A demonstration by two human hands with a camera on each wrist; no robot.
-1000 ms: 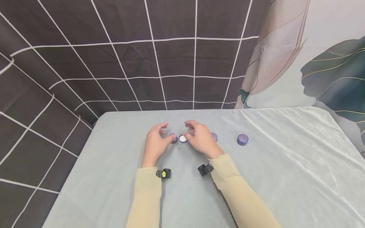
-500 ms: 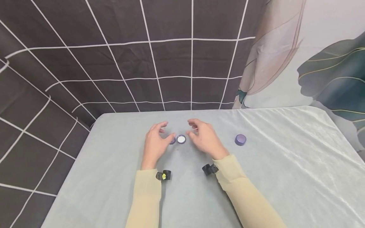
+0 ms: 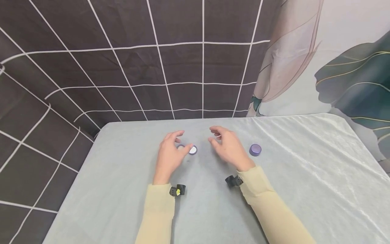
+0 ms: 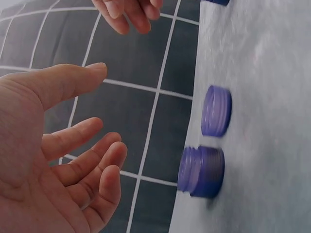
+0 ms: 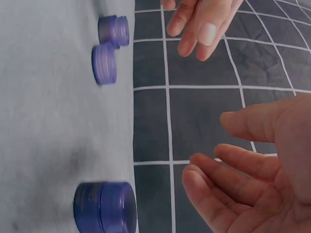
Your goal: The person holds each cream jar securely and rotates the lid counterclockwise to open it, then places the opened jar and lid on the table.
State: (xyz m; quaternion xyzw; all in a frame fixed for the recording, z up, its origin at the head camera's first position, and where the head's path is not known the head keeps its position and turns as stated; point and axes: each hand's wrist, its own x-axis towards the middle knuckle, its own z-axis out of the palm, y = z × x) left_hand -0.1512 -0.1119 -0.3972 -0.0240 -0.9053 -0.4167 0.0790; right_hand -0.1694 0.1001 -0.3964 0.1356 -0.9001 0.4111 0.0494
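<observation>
My left hand (image 3: 171, 156) hovers over the table with its fingers loosely bent and nothing in them. Below it stands a small purple jar (image 4: 200, 172) without its lid, its screw thread showing; in the head view the thumb partly covers it. Beside that jar lies a purple lid (image 3: 193, 150), its white inner side up. Farther right my right hand (image 3: 230, 149) is held in the air, fingers relaxed and holding nothing. To its right stands a second purple jar (image 3: 255, 149) with its lid on, also seen low in the right wrist view (image 5: 104, 208).
A pale grey-blue cloth covers the table (image 3: 201, 210). A dark curtain with white grid lines (image 3: 182, 64) hangs behind and at the left, and a leaf-patterned curtain (image 3: 292, 78) at the back right. Each wrist carries a small black camera (image 3: 180, 189).
My right hand has drawn away from the lid and moved right, towards the lidded jar. The left hand has shifted slightly right above the open jar. The head view has turned a little.
</observation>
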